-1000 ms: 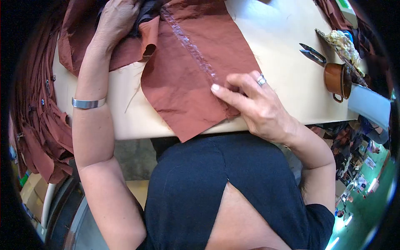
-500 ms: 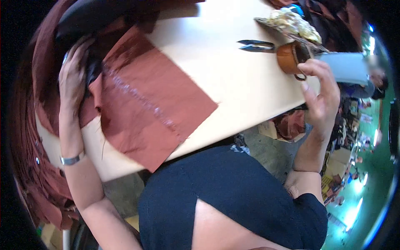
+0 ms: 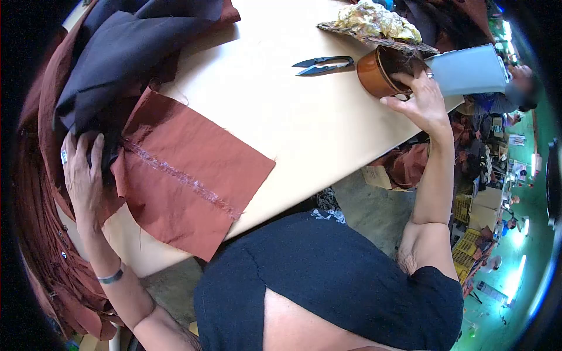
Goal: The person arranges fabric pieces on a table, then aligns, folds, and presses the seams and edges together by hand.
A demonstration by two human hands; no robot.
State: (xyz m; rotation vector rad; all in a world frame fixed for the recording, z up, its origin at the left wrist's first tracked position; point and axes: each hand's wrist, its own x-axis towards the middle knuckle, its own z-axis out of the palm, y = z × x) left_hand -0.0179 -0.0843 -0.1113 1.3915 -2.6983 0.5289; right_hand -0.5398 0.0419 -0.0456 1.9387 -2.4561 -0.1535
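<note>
In the head view, the left grip (image 3: 84, 172) lies at 9 o'clock, its fingers slightly parted and bent over the edge of the dark cloth (image 3: 126, 55) bunched there. Its thumb is hidden, so I cannot tell whether the cloth is pinched or only pressed down. Just beside it, toward 3 o'clock, the rust-red panel (image 3: 193, 155) lies spread on the tabletop (image 3: 298, 126), with a shiny whitish strip (image 3: 181, 177) running across it from 10 toward 4 o'clock.

The right grip (image 3: 422, 105) is at 2 o'clock, partly open. Its fingertips reach into the mouth of the brown cup (image 3: 371, 73), while the thumb stands apart from them, outside near the handle; what the fingertips touch inside is hidden.

From the cup, black snips (image 3: 325, 63) lie at 9 o'clock, blades pointing away from it, a crumpled pale yellow mass (image 3: 380, 22) sits near 12 o'clock, and a light blue sheet (image 3: 468, 70) extends toward 3 o'clock, beside the right grip
</note>
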